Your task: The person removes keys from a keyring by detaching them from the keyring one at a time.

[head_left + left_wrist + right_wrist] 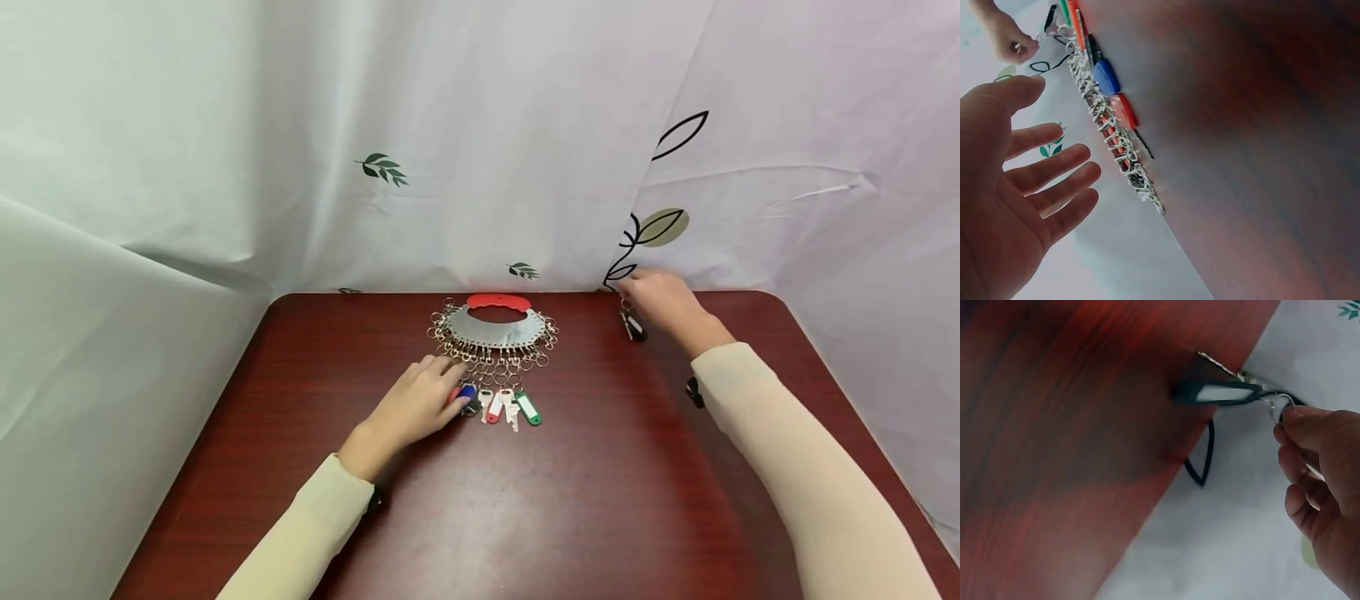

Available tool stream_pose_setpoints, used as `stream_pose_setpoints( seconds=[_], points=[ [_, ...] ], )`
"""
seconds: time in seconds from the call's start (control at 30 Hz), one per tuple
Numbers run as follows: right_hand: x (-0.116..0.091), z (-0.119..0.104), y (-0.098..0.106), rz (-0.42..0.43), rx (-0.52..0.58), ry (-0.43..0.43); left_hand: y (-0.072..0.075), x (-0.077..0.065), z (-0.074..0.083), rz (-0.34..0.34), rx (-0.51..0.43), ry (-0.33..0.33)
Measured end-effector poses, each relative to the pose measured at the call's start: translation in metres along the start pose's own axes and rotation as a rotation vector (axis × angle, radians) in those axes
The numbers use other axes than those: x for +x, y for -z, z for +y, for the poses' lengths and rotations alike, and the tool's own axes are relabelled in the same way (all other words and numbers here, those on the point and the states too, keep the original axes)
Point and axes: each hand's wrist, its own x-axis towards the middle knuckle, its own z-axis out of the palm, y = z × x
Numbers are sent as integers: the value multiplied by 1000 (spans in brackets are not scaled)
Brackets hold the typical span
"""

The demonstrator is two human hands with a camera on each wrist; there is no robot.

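Note:
My right hand pinches a split ring between thumb and finger above the table's back right. From that ring hang a black key tag with a white label and a metal key. My left hand hovers by the lower left of a key holder, a curved silver plate with a red handle and many small clasps and rings. Its fingers are spread in the left wrist view, holding nothing. A blue tag and a red tag hang nearby.
Further along the holder's lower edge lie a green tag, a second red tag and several keys. The dark red wooden table meets a white curtain with leaf prints at its back and sides.

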Motion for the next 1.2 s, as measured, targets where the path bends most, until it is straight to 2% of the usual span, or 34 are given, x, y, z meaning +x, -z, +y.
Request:
stream_pose_setpoints(
  seconds=[0.3,0.57,0.7,0.87,1.0,1.2],
  points=[
    [13,-14,-22,-200,39,-58,-1,-8,0,-19,40,-21],
    [17,-23,-33,-234,169,-53,-3,-9,-1,-18,65,-20],
    [14,-22,-34,-195,214,-52,-3,-9,-2,-35,77,-10],
    [12,-22,-24,-88,274,-40,-2,-9,-2,-32,93,-5],
    [14,-29,-14,3,302,17,-2,-9,-2,-10,84,11],
    [12,-49,-6,26,370,54,-1,-5,2,32,58,44]
  ],
)
